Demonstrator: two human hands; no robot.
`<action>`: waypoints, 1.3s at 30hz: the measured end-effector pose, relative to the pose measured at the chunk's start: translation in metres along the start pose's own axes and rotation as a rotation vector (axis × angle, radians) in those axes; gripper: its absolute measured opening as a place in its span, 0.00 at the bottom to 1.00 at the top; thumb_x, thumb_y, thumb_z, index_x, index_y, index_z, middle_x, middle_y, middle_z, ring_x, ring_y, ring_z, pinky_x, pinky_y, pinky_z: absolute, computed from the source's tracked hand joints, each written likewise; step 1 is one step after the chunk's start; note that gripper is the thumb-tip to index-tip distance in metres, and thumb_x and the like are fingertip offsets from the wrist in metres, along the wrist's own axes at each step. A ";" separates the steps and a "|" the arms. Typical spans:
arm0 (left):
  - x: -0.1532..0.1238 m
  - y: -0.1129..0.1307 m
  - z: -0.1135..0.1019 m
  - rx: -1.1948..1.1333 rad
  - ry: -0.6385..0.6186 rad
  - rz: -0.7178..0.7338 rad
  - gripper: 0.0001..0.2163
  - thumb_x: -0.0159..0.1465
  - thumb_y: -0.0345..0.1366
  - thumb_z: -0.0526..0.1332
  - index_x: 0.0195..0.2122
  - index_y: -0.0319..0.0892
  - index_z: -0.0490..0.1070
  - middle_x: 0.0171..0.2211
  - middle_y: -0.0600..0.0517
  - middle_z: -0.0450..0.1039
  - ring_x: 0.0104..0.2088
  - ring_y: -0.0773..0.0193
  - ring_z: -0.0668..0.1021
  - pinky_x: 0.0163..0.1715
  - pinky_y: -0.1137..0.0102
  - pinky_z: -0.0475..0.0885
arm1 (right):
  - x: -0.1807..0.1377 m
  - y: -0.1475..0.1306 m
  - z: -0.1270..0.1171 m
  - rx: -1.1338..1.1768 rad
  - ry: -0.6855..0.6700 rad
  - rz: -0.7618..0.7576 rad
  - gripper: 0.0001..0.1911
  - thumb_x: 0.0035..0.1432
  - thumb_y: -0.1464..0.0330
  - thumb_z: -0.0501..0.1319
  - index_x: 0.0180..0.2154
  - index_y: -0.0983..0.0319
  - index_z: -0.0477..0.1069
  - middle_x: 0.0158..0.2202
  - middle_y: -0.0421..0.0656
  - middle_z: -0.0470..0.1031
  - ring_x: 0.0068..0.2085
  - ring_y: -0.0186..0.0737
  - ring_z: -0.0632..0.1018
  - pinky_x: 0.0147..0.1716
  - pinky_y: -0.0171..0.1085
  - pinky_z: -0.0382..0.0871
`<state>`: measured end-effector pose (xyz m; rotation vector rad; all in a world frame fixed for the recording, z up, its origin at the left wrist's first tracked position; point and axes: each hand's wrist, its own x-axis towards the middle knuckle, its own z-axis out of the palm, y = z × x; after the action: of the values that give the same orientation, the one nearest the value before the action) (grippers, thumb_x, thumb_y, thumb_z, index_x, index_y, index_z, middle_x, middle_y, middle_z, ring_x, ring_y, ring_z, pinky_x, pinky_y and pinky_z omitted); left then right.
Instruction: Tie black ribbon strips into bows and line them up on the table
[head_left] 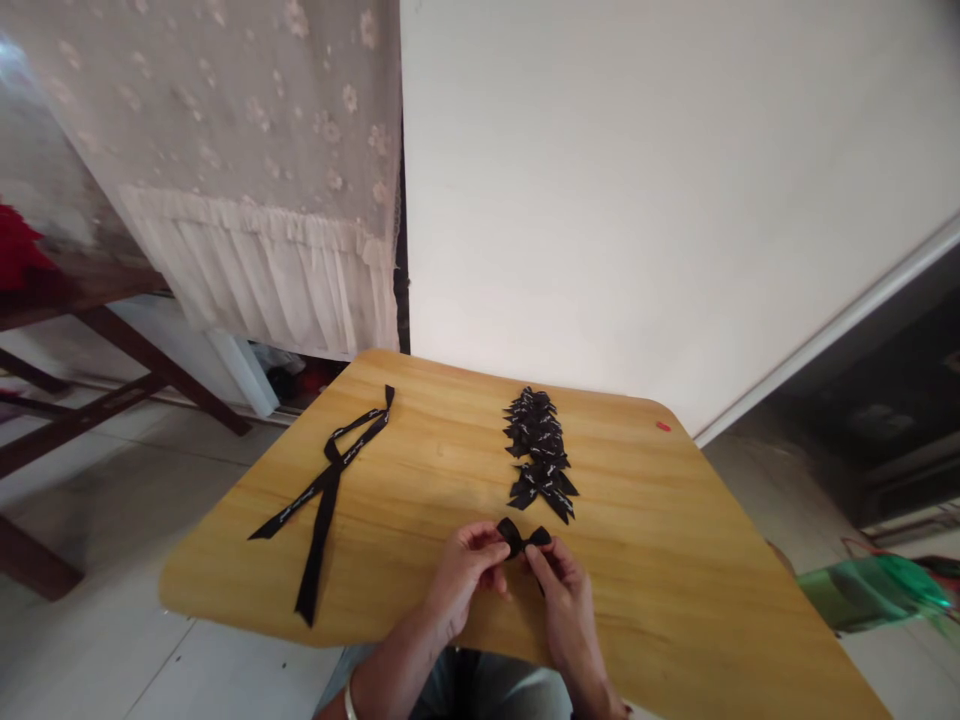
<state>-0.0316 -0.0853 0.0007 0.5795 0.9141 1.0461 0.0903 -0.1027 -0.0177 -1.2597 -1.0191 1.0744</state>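
Between my two hands, near the front edge of the wooden table [442, 450], is a small black ribbon bow [514, 538]. My left hand [474, 562] pinches its left loop between thumb and fingers. On the right loop, the thumb and fingers of my right hand [556, 580] are closed. Just beyond my hands, a column of several finished black bows [537, 435] with white lettering runs toward the back, the far ones overlapping. Loose lengths of black printed ribbon [330, 475] lie crossed on the left of the table.
A small red piece [664, 427] lies near the far right corner. Behind the table stands a white panel [645, 190], with a floral lace curtain [262, 150] at its left. Dark wooden furniture [127, 345] is at far left; a green translucent object [874, 590] sits right of the table.
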 end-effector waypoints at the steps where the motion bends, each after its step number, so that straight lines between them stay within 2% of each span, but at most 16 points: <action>1: 0.000 0.000 0.001 0.014 -0.002 -0.013 0.11 0.43 0.33 0.65 0.27 0.36 0.69 0.21 0.54 0.69 0.13 0.72 0.68 0.14 0.74 0.67 | 0.000 -0.001 0.001 -0.001 -0.011 -0.004 0.09 0.47 0.63 0.60 0.26 0.63 0.69 0.24 0.39 0.71 0.27 0.36 0.70 0.28 0.33 0.63; 4: 0.000 0.000 0.003 0.021 -0.014 -0.015 0.09 0.42 0.32 0.66 0.24 0.35 0.69 0.20 0.52 0.70 0.20 0.68 0.72 0.21 0.72 0.69 | 0.000 -0.004 0.003 0.002 -0.037 -0.005 0.09 0.47 0.63 0.60 0.24 0.63 0.68 0.22 0.39 0.71 0.26 0.35 0.70 0.27 0.32 0.63; 6: 0.001 -0.001 0.005 0.010 -0.031 0.008 0.09 0.42 0.32 0.65 0.23 0.35 0.69 0.18 0.53 0.69 0.20 0.69 0.71 0.22 0.72 0.68 | 0.000 -0.004 0.004 0.011 -0.048 0.004 0.09 0.47 0.63 0.60 0.22 0.63 0.67 0.20 0.37 0.70 0.23 0.34 0.70 0.26 0.32 0.63; 11: 0.004 -0.004 0.005 0.045 -0.051 0.055 0.06 0.44 0.32 0.63 0.21 0.35 0.68 0.14 0.55 0.67 0.16 0.70 0.69 0.20 0.74 0.65 | 0.000 -0.004 0.004 -0.015 -0.065 -0.002 0.11 0.47 0.63 0.60 0.22 0.63 0.66 0.19 0.38 0.69 0.22 0.34 0.69 0.24 0.32 0.63; 15: 0.006 -0.005 0.005 0.043 -0.034 0.030 0.06 0.44 0.33 0.63 0.20 0.36 0.67 0.13 0.55 0.66 0.15 0.71 0.68 0.18 0.73 0.64 | -0.001 -0.006 0.004 0.050 -0.068 0.024 0.10 0.47 0.62 0.60 0.23 0.63 0.66 0.20 0.38 0.68 0.23 0.33 0.68 0.24 0.31 0.62; 26: 0.005 -0.006 0.004 0.076 -0.017 0.040 0.04 0.45 0.31 0.61 0.20 0.38 0.65 0.12 0.57 0.65 0.14 0.70 0.68 0.18 0.74 0.63 | 0.000 -0.010 0.010 -0.033 0.043 0.050 0.10 0.46 0.62 0.60 0.23 0.63 0.67 0.21 0.37 0.66 0.24 0.32 0.65 0.23 0.30 0.59; 31: 0.006 -0.008 0.004 0.141 -0.003 0.048 0.04 0.46 0.32 0.60 0.20 0.38 0.65 0.11 0.56 0.66 0.14 0.69 0.69 0.19 0.74 0.61 | -0.001 -0.016 0.013 -0.028 0.040 0.058 0.11 0.45 0.62 0.60 0.20 0.63 0.65 0.18 0.36 0.64 0.22 0.32 0.64 0.22 0.30 0.57; 39: 0.004 -0.004 0.003 0.146 -0.036 0.024 0.05 0.45 0.33 0.61 0.20 0.36 0.68 0.12 0.54 0.67 0.15 0.69 0.70 0.19 0.75 0.60 | -0.001 -0.009 0.011 -0.049 0.017 0.017 0.10 0.48 0.63 0.58 0.23 0.64 0.65 0.20 0.37 0.65 0.23 0.31 0.64 0.22 0.30 0.58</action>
<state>-0.0261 -0.0835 -0.0024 0.7302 0.9590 0.9932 0.0792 -0.1017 -0.0082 -1.3172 -1.0292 1.0555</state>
